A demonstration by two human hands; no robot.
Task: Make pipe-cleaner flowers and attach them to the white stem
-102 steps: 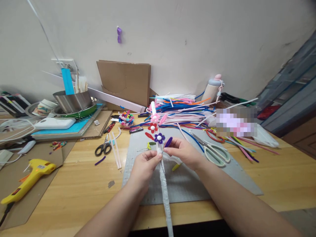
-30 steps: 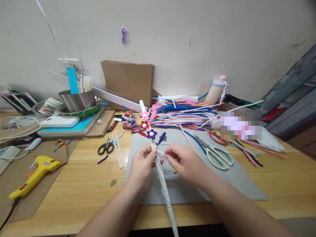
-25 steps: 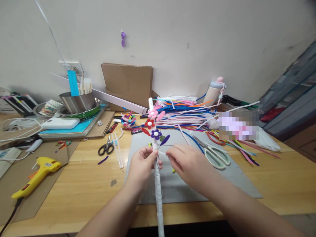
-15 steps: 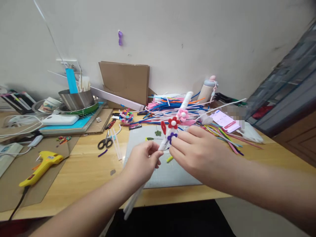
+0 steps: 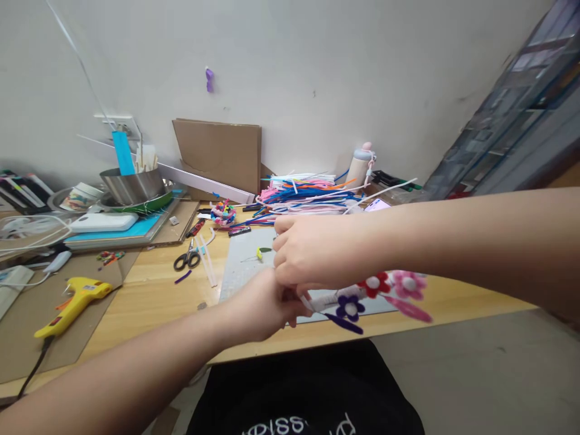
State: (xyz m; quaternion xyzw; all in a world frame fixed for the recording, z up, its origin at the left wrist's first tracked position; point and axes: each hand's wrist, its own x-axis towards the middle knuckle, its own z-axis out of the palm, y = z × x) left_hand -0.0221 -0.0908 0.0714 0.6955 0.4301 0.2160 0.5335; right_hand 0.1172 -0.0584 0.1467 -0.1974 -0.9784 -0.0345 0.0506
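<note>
Two hands meet over the near table edge: left hand (image 5: 267, 305) pinches the white wrapped stem (image 5: 324, 300), fingers closed on it, right hand (image 5: 317, 251) curled above, its fingers also gripping the stem. Stem lies sideways, purple flower (image 5: 350, 307), red flower (image 5: 374, 283), pink flower (image 5: 408, 284) pointing right. Behind: grey mat (image 5: 244, 266), scissors (image 5: 186, 258), yellow glue gun (image 5: 72, 297), pipe-cleaner pile (image 5: 303, 193).
</note>
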